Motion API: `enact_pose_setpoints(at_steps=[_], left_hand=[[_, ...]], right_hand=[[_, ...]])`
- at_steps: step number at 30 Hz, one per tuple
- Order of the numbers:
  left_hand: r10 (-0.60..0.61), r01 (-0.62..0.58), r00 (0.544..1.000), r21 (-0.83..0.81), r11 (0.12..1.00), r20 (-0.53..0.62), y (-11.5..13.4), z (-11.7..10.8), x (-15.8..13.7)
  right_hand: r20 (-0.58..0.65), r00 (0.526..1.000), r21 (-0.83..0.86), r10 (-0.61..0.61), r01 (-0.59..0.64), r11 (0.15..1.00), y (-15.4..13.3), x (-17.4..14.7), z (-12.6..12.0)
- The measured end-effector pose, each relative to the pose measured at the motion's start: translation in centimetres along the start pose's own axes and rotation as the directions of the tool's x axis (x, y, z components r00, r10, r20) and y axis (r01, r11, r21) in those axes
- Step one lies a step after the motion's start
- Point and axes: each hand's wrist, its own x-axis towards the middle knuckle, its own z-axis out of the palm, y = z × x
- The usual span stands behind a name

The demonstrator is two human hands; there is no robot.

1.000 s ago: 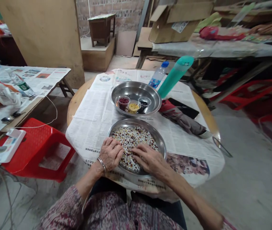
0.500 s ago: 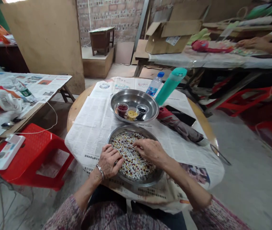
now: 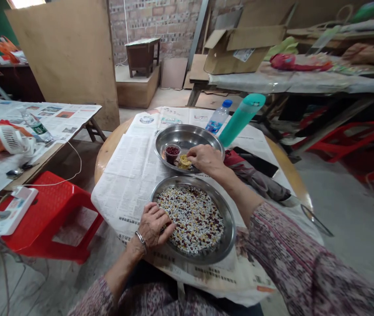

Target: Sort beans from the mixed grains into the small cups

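On the newspaper-covered round table, a metal basin [image 3: 230, 228] holds a thin spread of white grains mixed with yellow, dark red and black beans [image 3: 193, 219]. My left hand [image 3: 155, 226], with a silver bracelet at its wrist, is curled on the basin's left rim, thumb over the inner edge. Behind stands a second metal basin [image 3: 187, 131] with small clear cups in it. One cup holds red beans [image 3: 172, 151], another yellow beans [image 3: 184, 161]. My right hand [image 3: 206, 159] is over the yellow cup, thumb and fingertips pinched; what they hold is too small to see. It hides the black-bean cup.
A blue-capped water bottle [image 3: 219, 116], a green tumbler [image 3: 242, 119], a folded umbrella [image 3: 259, 182] and a dark phone [image 3: 255, 161] lie or stand beyond my right arm. A red stool [image 3: 51, 219] bears a power strip [image 3: 14, 210] at left. Another person's hands [image 3: 367, 55] are far right.
My right hand has moved from the beans in the near basin forward to the yellow cup in the far basin. My left hand stays on the near basin's left rim.
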Motion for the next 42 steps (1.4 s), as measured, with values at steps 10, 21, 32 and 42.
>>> enact_pose_setpoints(at_steps=[10, 21, 32, 42], left_hand=[[-0.006, 0.006, 1.0, -0.005, 1.0, 0.0, 0.1, -0.1, 0.1], [-0.016, 0.016, 1.0, 0.019, 1.0, 0.02, -0.1, 0.2, -0.1], [-0.077, 0.074, 0.996, -0.062, 0.995, -0.042, 0.2, 0.2, -0.1], [-0.069, 0.068, 0.997, -0.052, 0.996, -0.016, 0.2, 0.0, 0.0]], right_hand=[[0.17, 0.985, -0.108, -0.042, 0.061, 0.992, 0.1, 2.4, 1.6], [-0.08, 0.994, 0.138, -0.07, 0.08, 0.987, -0.3, -2.1, 0.5], [0.124, 0.723, 0.369, -0.68, 0.602, 0.708, -2.3, -18.3, 6.6], [-0.065, 0.989, 0.159, -0.136, 0.145, 0.977, 0.7, -12.0, 6.6]])
